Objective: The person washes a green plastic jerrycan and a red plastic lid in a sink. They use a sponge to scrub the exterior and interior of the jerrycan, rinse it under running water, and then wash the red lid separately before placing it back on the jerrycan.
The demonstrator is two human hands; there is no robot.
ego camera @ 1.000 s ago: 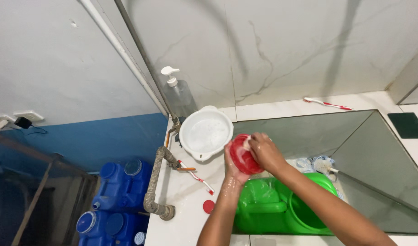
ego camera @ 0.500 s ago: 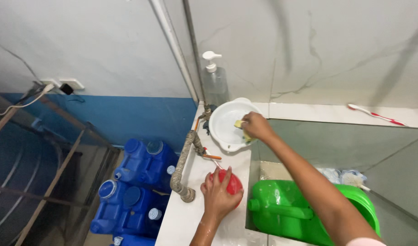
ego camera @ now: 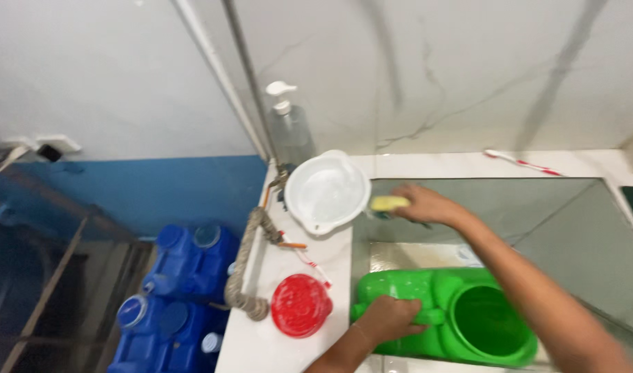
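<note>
The left hand (ego camera: 389,319) lies low in view, palm down, fingers curled in a grip. The right hand (ego camera: 427,204) reaches forward on an outstretched arm, fingers pinched together.

A clear pump bottle (ego camera: 289,128) with a white dispenser head stands on the worktop (ego camera: 282,345) against the wall. Below the worktop's left edge, several blue plastic jugs (ego camera: 182,290) stand clustered together on the floor.

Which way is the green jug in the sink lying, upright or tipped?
Tipped on its side: the green jug lies in the sink, round mouth facing the camera, left hand on its handle.
</note>
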